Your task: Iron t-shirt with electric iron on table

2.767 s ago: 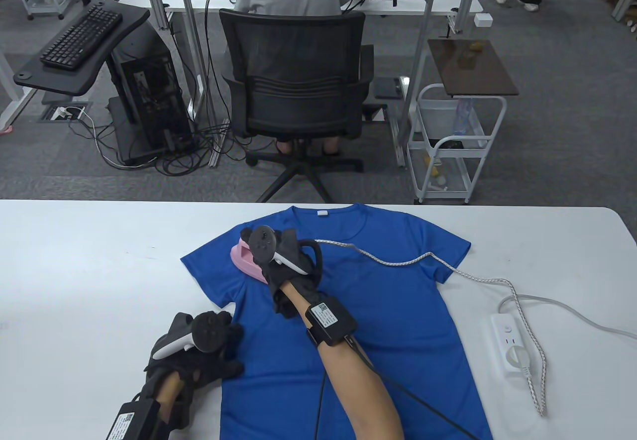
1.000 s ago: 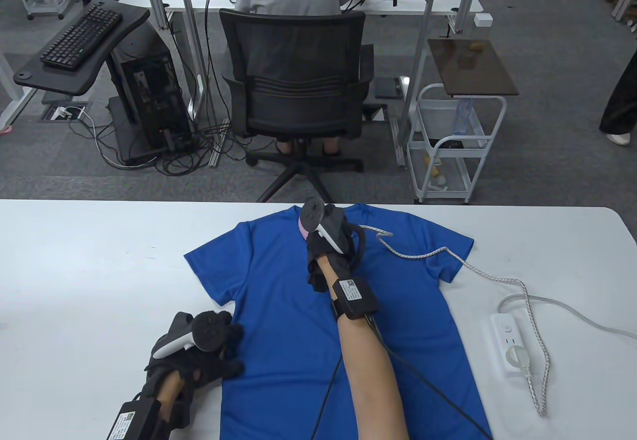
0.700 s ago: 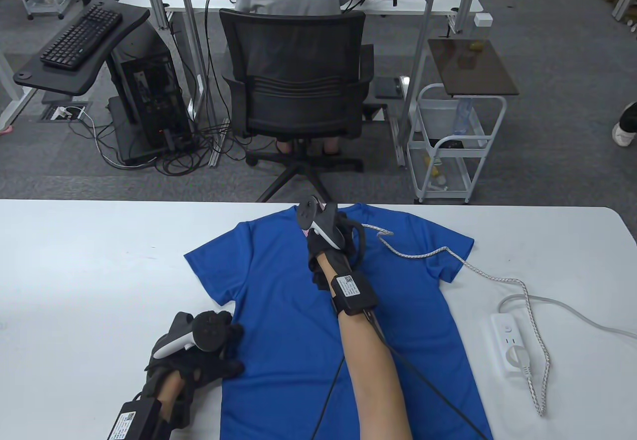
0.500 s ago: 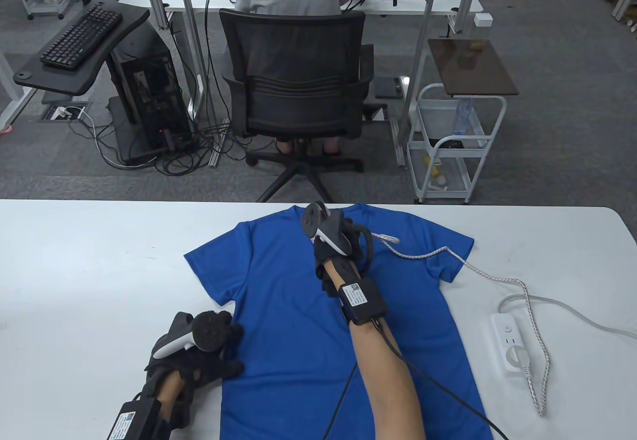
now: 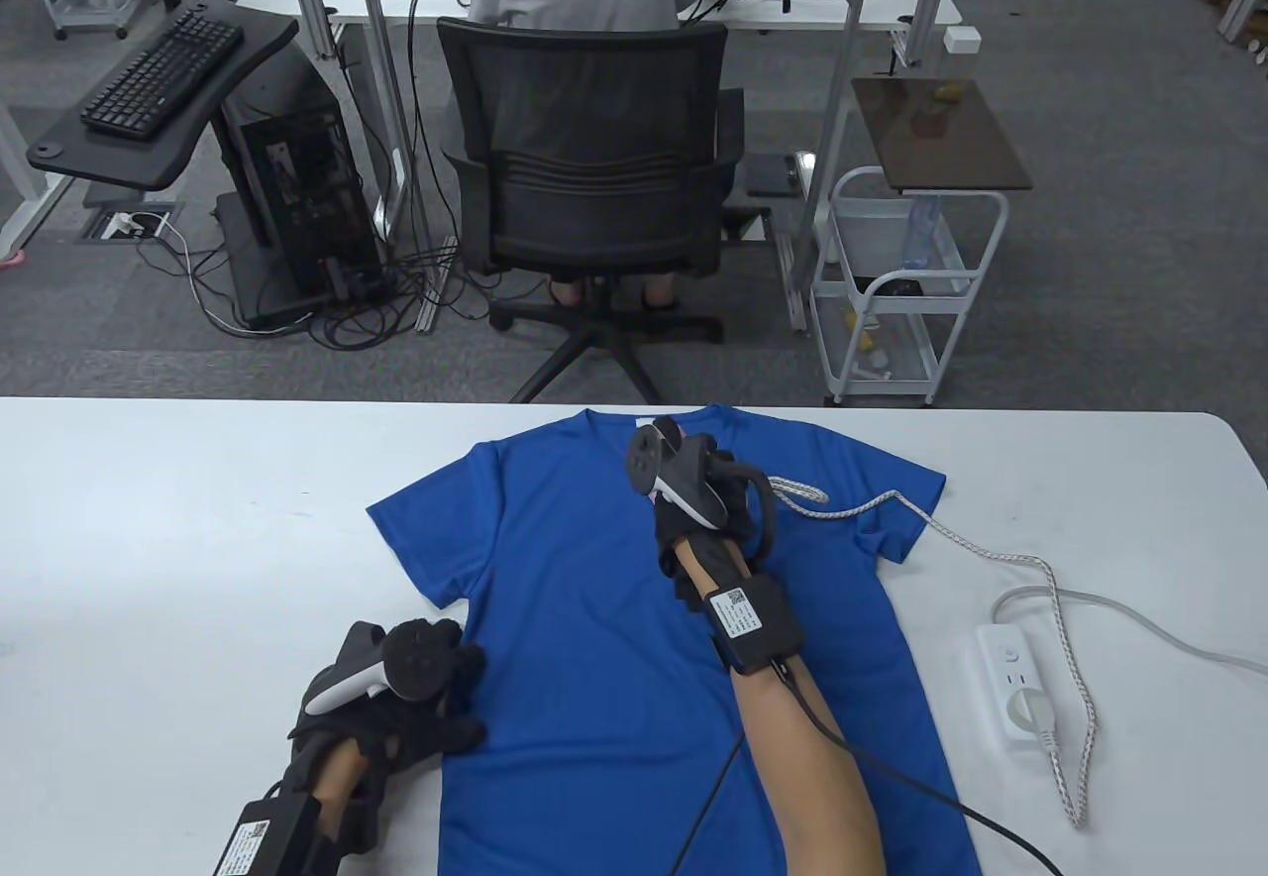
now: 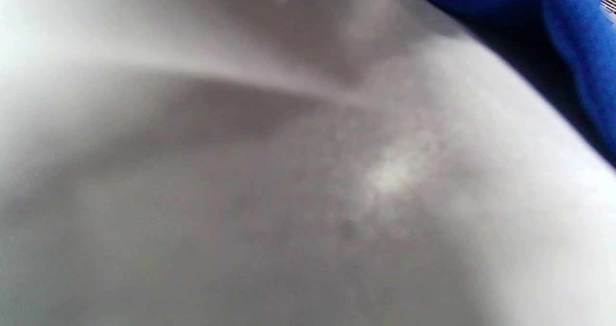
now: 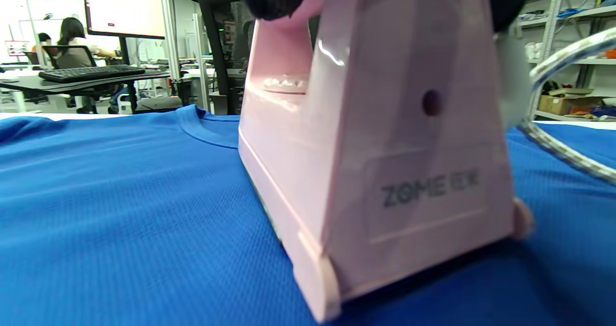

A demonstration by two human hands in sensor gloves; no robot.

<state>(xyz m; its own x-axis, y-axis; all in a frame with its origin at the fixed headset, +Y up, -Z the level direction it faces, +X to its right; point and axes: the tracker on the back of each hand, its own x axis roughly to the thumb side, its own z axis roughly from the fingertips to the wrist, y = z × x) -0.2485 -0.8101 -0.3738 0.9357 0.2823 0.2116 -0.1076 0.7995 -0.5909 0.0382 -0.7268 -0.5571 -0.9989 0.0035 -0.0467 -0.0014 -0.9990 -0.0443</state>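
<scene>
A blue t-shirt (image 5: 614,618) lies flat on the white table (image 5: 178,519), collar toward the far edge. My right hand (image 5: 693,480) grips the handle of a pink iron (image 7: 365,162), which rests flat on the shirt just below the collar; in the table view the hand hides the iron. The right wrist view shows the iron's rear face and the shirt (image 7: 120,196) around it. My left hand (image 5: 416,688) rests palm down on the shirt's lower left edge. The left wrist view is blurred, with a strip of blue shirt (image 6: 577,51) at the top right.
The iron's braided cord (image 5: 951,539) runs from the right shoulder across the table to a white power strip (image 5: 1020,688) at the right. An office chair (image 5: 584,182) and a white cart (image 5: 901,291) stand beyond the far edge.
My right hand has slid the iron from the left shoulder to the collar, then a little right along the upper chest. The cord has bunched near the right shoulder. The left hand has stayed still.
</scene>
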